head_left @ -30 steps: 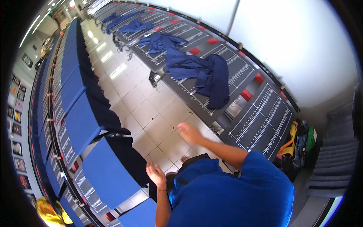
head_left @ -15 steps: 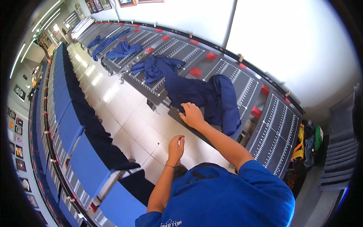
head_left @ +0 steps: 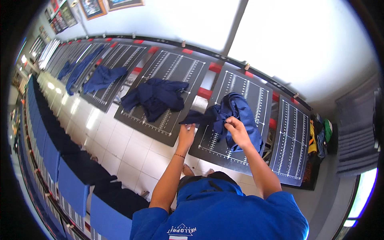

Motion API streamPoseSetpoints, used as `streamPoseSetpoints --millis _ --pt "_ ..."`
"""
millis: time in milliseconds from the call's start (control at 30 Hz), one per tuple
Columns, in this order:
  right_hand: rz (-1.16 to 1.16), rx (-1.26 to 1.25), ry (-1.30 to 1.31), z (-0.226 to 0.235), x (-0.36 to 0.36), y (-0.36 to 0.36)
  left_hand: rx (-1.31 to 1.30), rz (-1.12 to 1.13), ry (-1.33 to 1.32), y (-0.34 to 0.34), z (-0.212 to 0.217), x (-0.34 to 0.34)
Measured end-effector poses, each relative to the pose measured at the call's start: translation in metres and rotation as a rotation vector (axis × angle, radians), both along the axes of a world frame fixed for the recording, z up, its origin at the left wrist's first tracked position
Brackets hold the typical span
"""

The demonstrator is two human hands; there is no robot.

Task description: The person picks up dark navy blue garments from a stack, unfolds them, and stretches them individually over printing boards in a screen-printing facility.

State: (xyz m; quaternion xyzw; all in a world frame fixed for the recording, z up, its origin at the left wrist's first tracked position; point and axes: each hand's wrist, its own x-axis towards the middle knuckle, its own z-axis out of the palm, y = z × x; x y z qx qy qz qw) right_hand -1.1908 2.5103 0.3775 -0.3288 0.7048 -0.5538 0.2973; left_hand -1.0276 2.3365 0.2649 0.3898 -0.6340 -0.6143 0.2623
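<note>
A bunched navy garment (head_left: 240,109) lies across a dark platen board (head_left: 200,149) printed with white ruler lines. At its near side, my right hand (head_left: 237,130) is closed, pinching a fold of the cloth between thumb and fingers. My left hand (head_left: 187,135) grips the garment's narrow left end, which it holds up over the gap between two boards. The cloth hides part of the left fingers. A second navy garment (head_left: 155,97) lies crumpled on the neighbouring board (head_left: 176,66) to the left, apart from both hands.
More boards run off to the far left, with navy garments (head_left: 104,77) on some. A black rail (head_left: 216,53) follows the wall behind them. Left across the tiled floor (head_left: 124,160) stands another row with blue cloth (head_left: 108,218). Colourful clothes (head_left: 316,138) hang beyond the rightmost board (head_left: 290,140).
My left hand has risen from over the floor to grip the garment. My right hand has moved right and now pinches it. The garment is gathered rightward, baring more board; the view has shifted.
</note>
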Motion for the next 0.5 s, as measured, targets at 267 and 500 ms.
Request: streamPoseSetpoints --millis 267,500 --pt "-0.206 -0.196 0.024 0.060 -0.018 0.060 -0.502 -0.333 0.205 0.009 0.057 -0.085" --pt "-0.292 -0.287 0.280 0.140 -0.042 0.101 -0.562 -0.902 0.511 0.091 0.211 -0.132"
